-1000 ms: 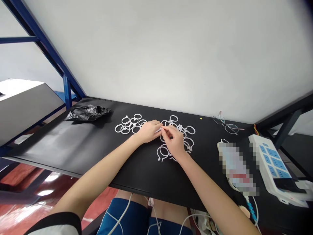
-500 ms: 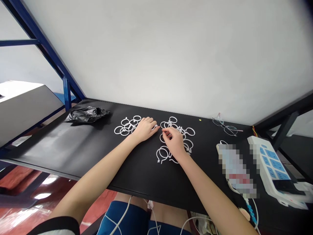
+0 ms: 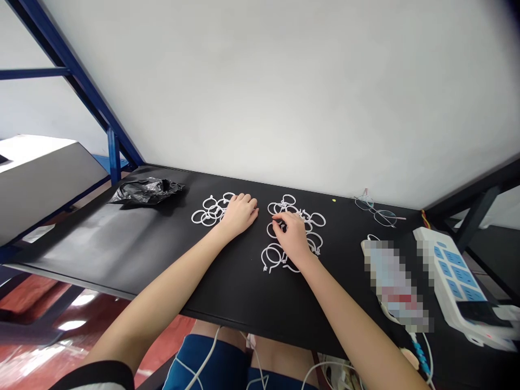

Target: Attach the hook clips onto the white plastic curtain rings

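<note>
Thin white open rings with small knobs at their ends, like curtain rings, lie in two groups on the black table (image 3: 239, 287). My left hand (image 3: 240, 212) is palm down beside the left group of rings (image 3: 209, 212), covering part of it. Its fingers curl downward with the thumb drawn close, and what lies under them is hidden. My right hand (image 3: 291, 234) hovers over the right group of rings (image 3: 273, 253). Thumb and forefinger are pinched together there; whether a ring is between them I cannot make out.
A crumpled black plastic bag (image 3: 146, 191) lies at the left. Toward the right are eyeglasses (image 3: 384, 217), a blurred-out phone (image 3: 394, 284) with cable, and a white power strip (image 3: 450, 276) with blue sockets. A white wall (image 3: 260, 97) rises behind the table.
My left hand has shifted slightly left, away from my right hand. A white piece that showed at its thumb is out of sight. My right hand has moved only slightly.
</note>
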`<act>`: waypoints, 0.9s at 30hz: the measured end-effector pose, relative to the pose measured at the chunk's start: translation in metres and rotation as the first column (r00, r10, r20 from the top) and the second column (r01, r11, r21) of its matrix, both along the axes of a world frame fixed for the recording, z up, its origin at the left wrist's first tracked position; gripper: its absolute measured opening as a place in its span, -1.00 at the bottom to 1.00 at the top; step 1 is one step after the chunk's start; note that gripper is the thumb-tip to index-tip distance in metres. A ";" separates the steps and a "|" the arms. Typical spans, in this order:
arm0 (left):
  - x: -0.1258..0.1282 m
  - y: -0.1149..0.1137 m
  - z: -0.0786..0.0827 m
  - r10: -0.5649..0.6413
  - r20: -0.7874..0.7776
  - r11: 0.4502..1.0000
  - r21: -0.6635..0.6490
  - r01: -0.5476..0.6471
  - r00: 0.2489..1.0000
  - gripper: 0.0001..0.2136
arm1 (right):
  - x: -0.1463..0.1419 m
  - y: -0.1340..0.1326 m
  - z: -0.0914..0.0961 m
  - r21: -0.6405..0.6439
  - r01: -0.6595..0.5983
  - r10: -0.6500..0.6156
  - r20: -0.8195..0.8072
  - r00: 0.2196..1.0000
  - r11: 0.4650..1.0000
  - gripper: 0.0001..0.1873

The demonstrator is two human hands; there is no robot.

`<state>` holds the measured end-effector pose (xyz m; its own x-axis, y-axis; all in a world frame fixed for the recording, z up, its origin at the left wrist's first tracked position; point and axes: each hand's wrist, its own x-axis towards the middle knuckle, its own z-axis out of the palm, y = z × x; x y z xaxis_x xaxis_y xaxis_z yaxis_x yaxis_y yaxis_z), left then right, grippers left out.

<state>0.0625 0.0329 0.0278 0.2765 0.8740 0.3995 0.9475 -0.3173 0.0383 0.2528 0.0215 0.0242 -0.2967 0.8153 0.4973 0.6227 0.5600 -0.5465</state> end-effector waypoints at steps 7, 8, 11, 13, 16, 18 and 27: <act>0.002 -0.001 0.001 -0.035 -0.005 0.999 -0.001 0.035 0.999 -0.81 | -0.001 0.000 -0.001 -0.068 -0.035 0.037 0.027 0.999 0.997 -0.84; 0.002 -0.001 0.001 -0.048 0.004 0.999 -0.001 0.048 0.999 -0.81 | -0.001 0.000 -0.001 -0.068 -0.036 0.037 0.020 0.999 0.997 -0.85; 0.004 -0.002 0.002 -0.095 0.031 0.995 0.000 0.095 0.995 -0.79 | -0.001 -0.001 0.000 -0.041 -0.034 0.034 -0.002 0.999 0.999 -0.87; 0.005 -0.003 0.003 -0.124 0.038 0.992 0.001 0.124 0.992 -0.79 | -0.002 -0.001 0.000 -0.016 -0.031 0.031 -0.013 0.999 0.999 -0.88; 0.007 -0.004 0.005 -0.162 0.038 0.987 -0.006 0.162 0.986 -0.79 | -0.002 -0.002 0.001 -0.031 -0.042 0.042 -0.001 0.999 0.999 -0.89; 0.008 -0.005 0.006 -0.180 0.038 0.983 -0.013 0.181 0.983 -0.78 | -0.002 -0.002 0.001 -0.063 -0.059 0.060 0.015 0.998 0.996 -0.87; 0.012 -0.008 0.009 -0.292 0.095 0.955 -0.027 0.296 0.952 -0.77 | -0.004 -0.005 0.005 -0.036 -0.095 0.093 -0.056 0.994 0.995 -0.81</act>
